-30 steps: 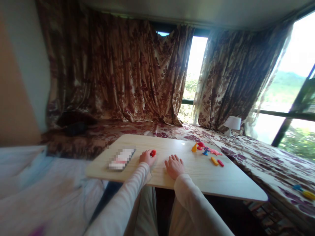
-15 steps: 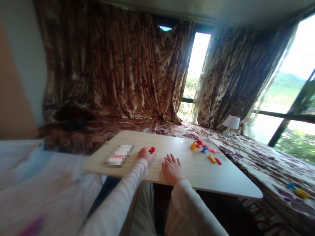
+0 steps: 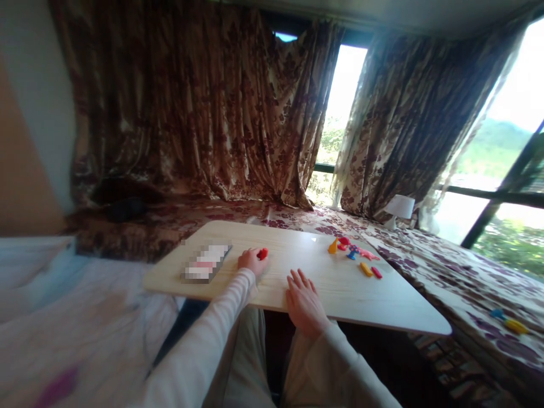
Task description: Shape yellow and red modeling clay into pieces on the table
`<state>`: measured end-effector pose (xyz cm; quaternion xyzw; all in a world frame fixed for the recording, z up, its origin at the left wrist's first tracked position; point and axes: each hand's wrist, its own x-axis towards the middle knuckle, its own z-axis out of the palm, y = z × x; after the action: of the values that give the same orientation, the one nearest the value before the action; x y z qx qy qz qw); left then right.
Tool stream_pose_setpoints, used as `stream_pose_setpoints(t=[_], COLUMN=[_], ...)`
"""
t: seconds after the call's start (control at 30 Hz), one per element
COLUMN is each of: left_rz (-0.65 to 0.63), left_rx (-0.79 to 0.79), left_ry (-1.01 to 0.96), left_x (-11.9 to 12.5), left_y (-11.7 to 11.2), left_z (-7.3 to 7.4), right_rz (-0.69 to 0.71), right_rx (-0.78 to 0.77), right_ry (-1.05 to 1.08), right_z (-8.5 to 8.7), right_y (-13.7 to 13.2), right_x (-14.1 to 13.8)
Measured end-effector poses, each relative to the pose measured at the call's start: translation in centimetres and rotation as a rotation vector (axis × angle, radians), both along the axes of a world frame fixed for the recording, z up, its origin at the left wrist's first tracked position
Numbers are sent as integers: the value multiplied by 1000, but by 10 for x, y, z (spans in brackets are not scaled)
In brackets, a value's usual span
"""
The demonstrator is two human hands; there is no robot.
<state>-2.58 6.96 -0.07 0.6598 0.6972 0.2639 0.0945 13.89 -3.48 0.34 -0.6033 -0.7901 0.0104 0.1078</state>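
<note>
My left hand (image 3: 252, 262) is closed on a small red toy (image 3: 263, 254), low over the pale wooden table (image 3: 250, 235); its exact kind is too small to make out. With fingers stretched out, my right hand (image 3: 304, 300) rests at the table's near edge and holds nothing. Several small toys lie toward the table's right end: an orange-yellow cone-like piece (image 3: 333, 246), a blue piece (image 3: 352, 253), a pinkish-red animal-shaped figure (image 3: 368, 254), a yellow piece (image 3: 365, 269) and a pink-red piece (image 3: 376, 272).
A partly blurred-out flat rectangular object (image 3: 207, 263) lies on the table to the left of my left hand. Behind the table stands a white lamp (image 3: 400, 207) on the flower-patterned cover (image 3: 280, 216). Blue and yellow toys (image 3: 515, 326) lie on that cover at far right.
My right hand has slid slightly right and toward me along the table edge. The left hand keeps hold of the red toy in about the same place. The view has tilted a little.
</note>
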Motion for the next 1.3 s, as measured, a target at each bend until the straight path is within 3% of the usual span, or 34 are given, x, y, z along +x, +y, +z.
stream_pose_setpoints(t=[0.1, 0.23, 0.3, 0.4, 0.53, 0.6, 0.7, 0.8, 0.87, 1.0, 1.13, 1.2, 1.3], left_rz=[-12, -32, -30, -22, -16, -15, -23, -31, -28, -24, -32, -33, -28], left_rx=[-2, 3, 6, 15, 31, 37, 51, 82, 109, 162, 204, 212, 212], left_ry=[21, 19, -1, -46, -98, -114, -133, -171, -217, -322, -396, -411, -418], left_x=[-1, -1, -1, -1, -2, -3, -5, -6, -6, -7, -9, -10, -12], left_y=[1, 4, 4, 5, 7, 8, 10, 12, 14, 15, 13, 12, 11], left_z=[0, 0, -1, -3, -7, -8, -8, -8, -8, -7, -5, -5, -4], right_rz=[-59, -171, -189, -169, -42, 7, -28, -131, -179, -174, -35, 9, -15], right_rx=[13, -17, -36, -39, -19, 2, 29, 4, -23, -34, 2, 23, 45], right_ry=[37, 59, 49, 18, -2, 12, 47, 70, 70, 40, 24, 38, 71], right_z=[6, 13, 13, 9, 4, 4, 8, 14, 15, 10, 2, 1, 6], right_y=[35, 71, 65, 32, -8, -6, 26, 62, 69, 32, -14, -14, 16], right_x=[-16, 4, 24, 44, 30, 10, -11, -3, 16, 45, 29, 9, -13])
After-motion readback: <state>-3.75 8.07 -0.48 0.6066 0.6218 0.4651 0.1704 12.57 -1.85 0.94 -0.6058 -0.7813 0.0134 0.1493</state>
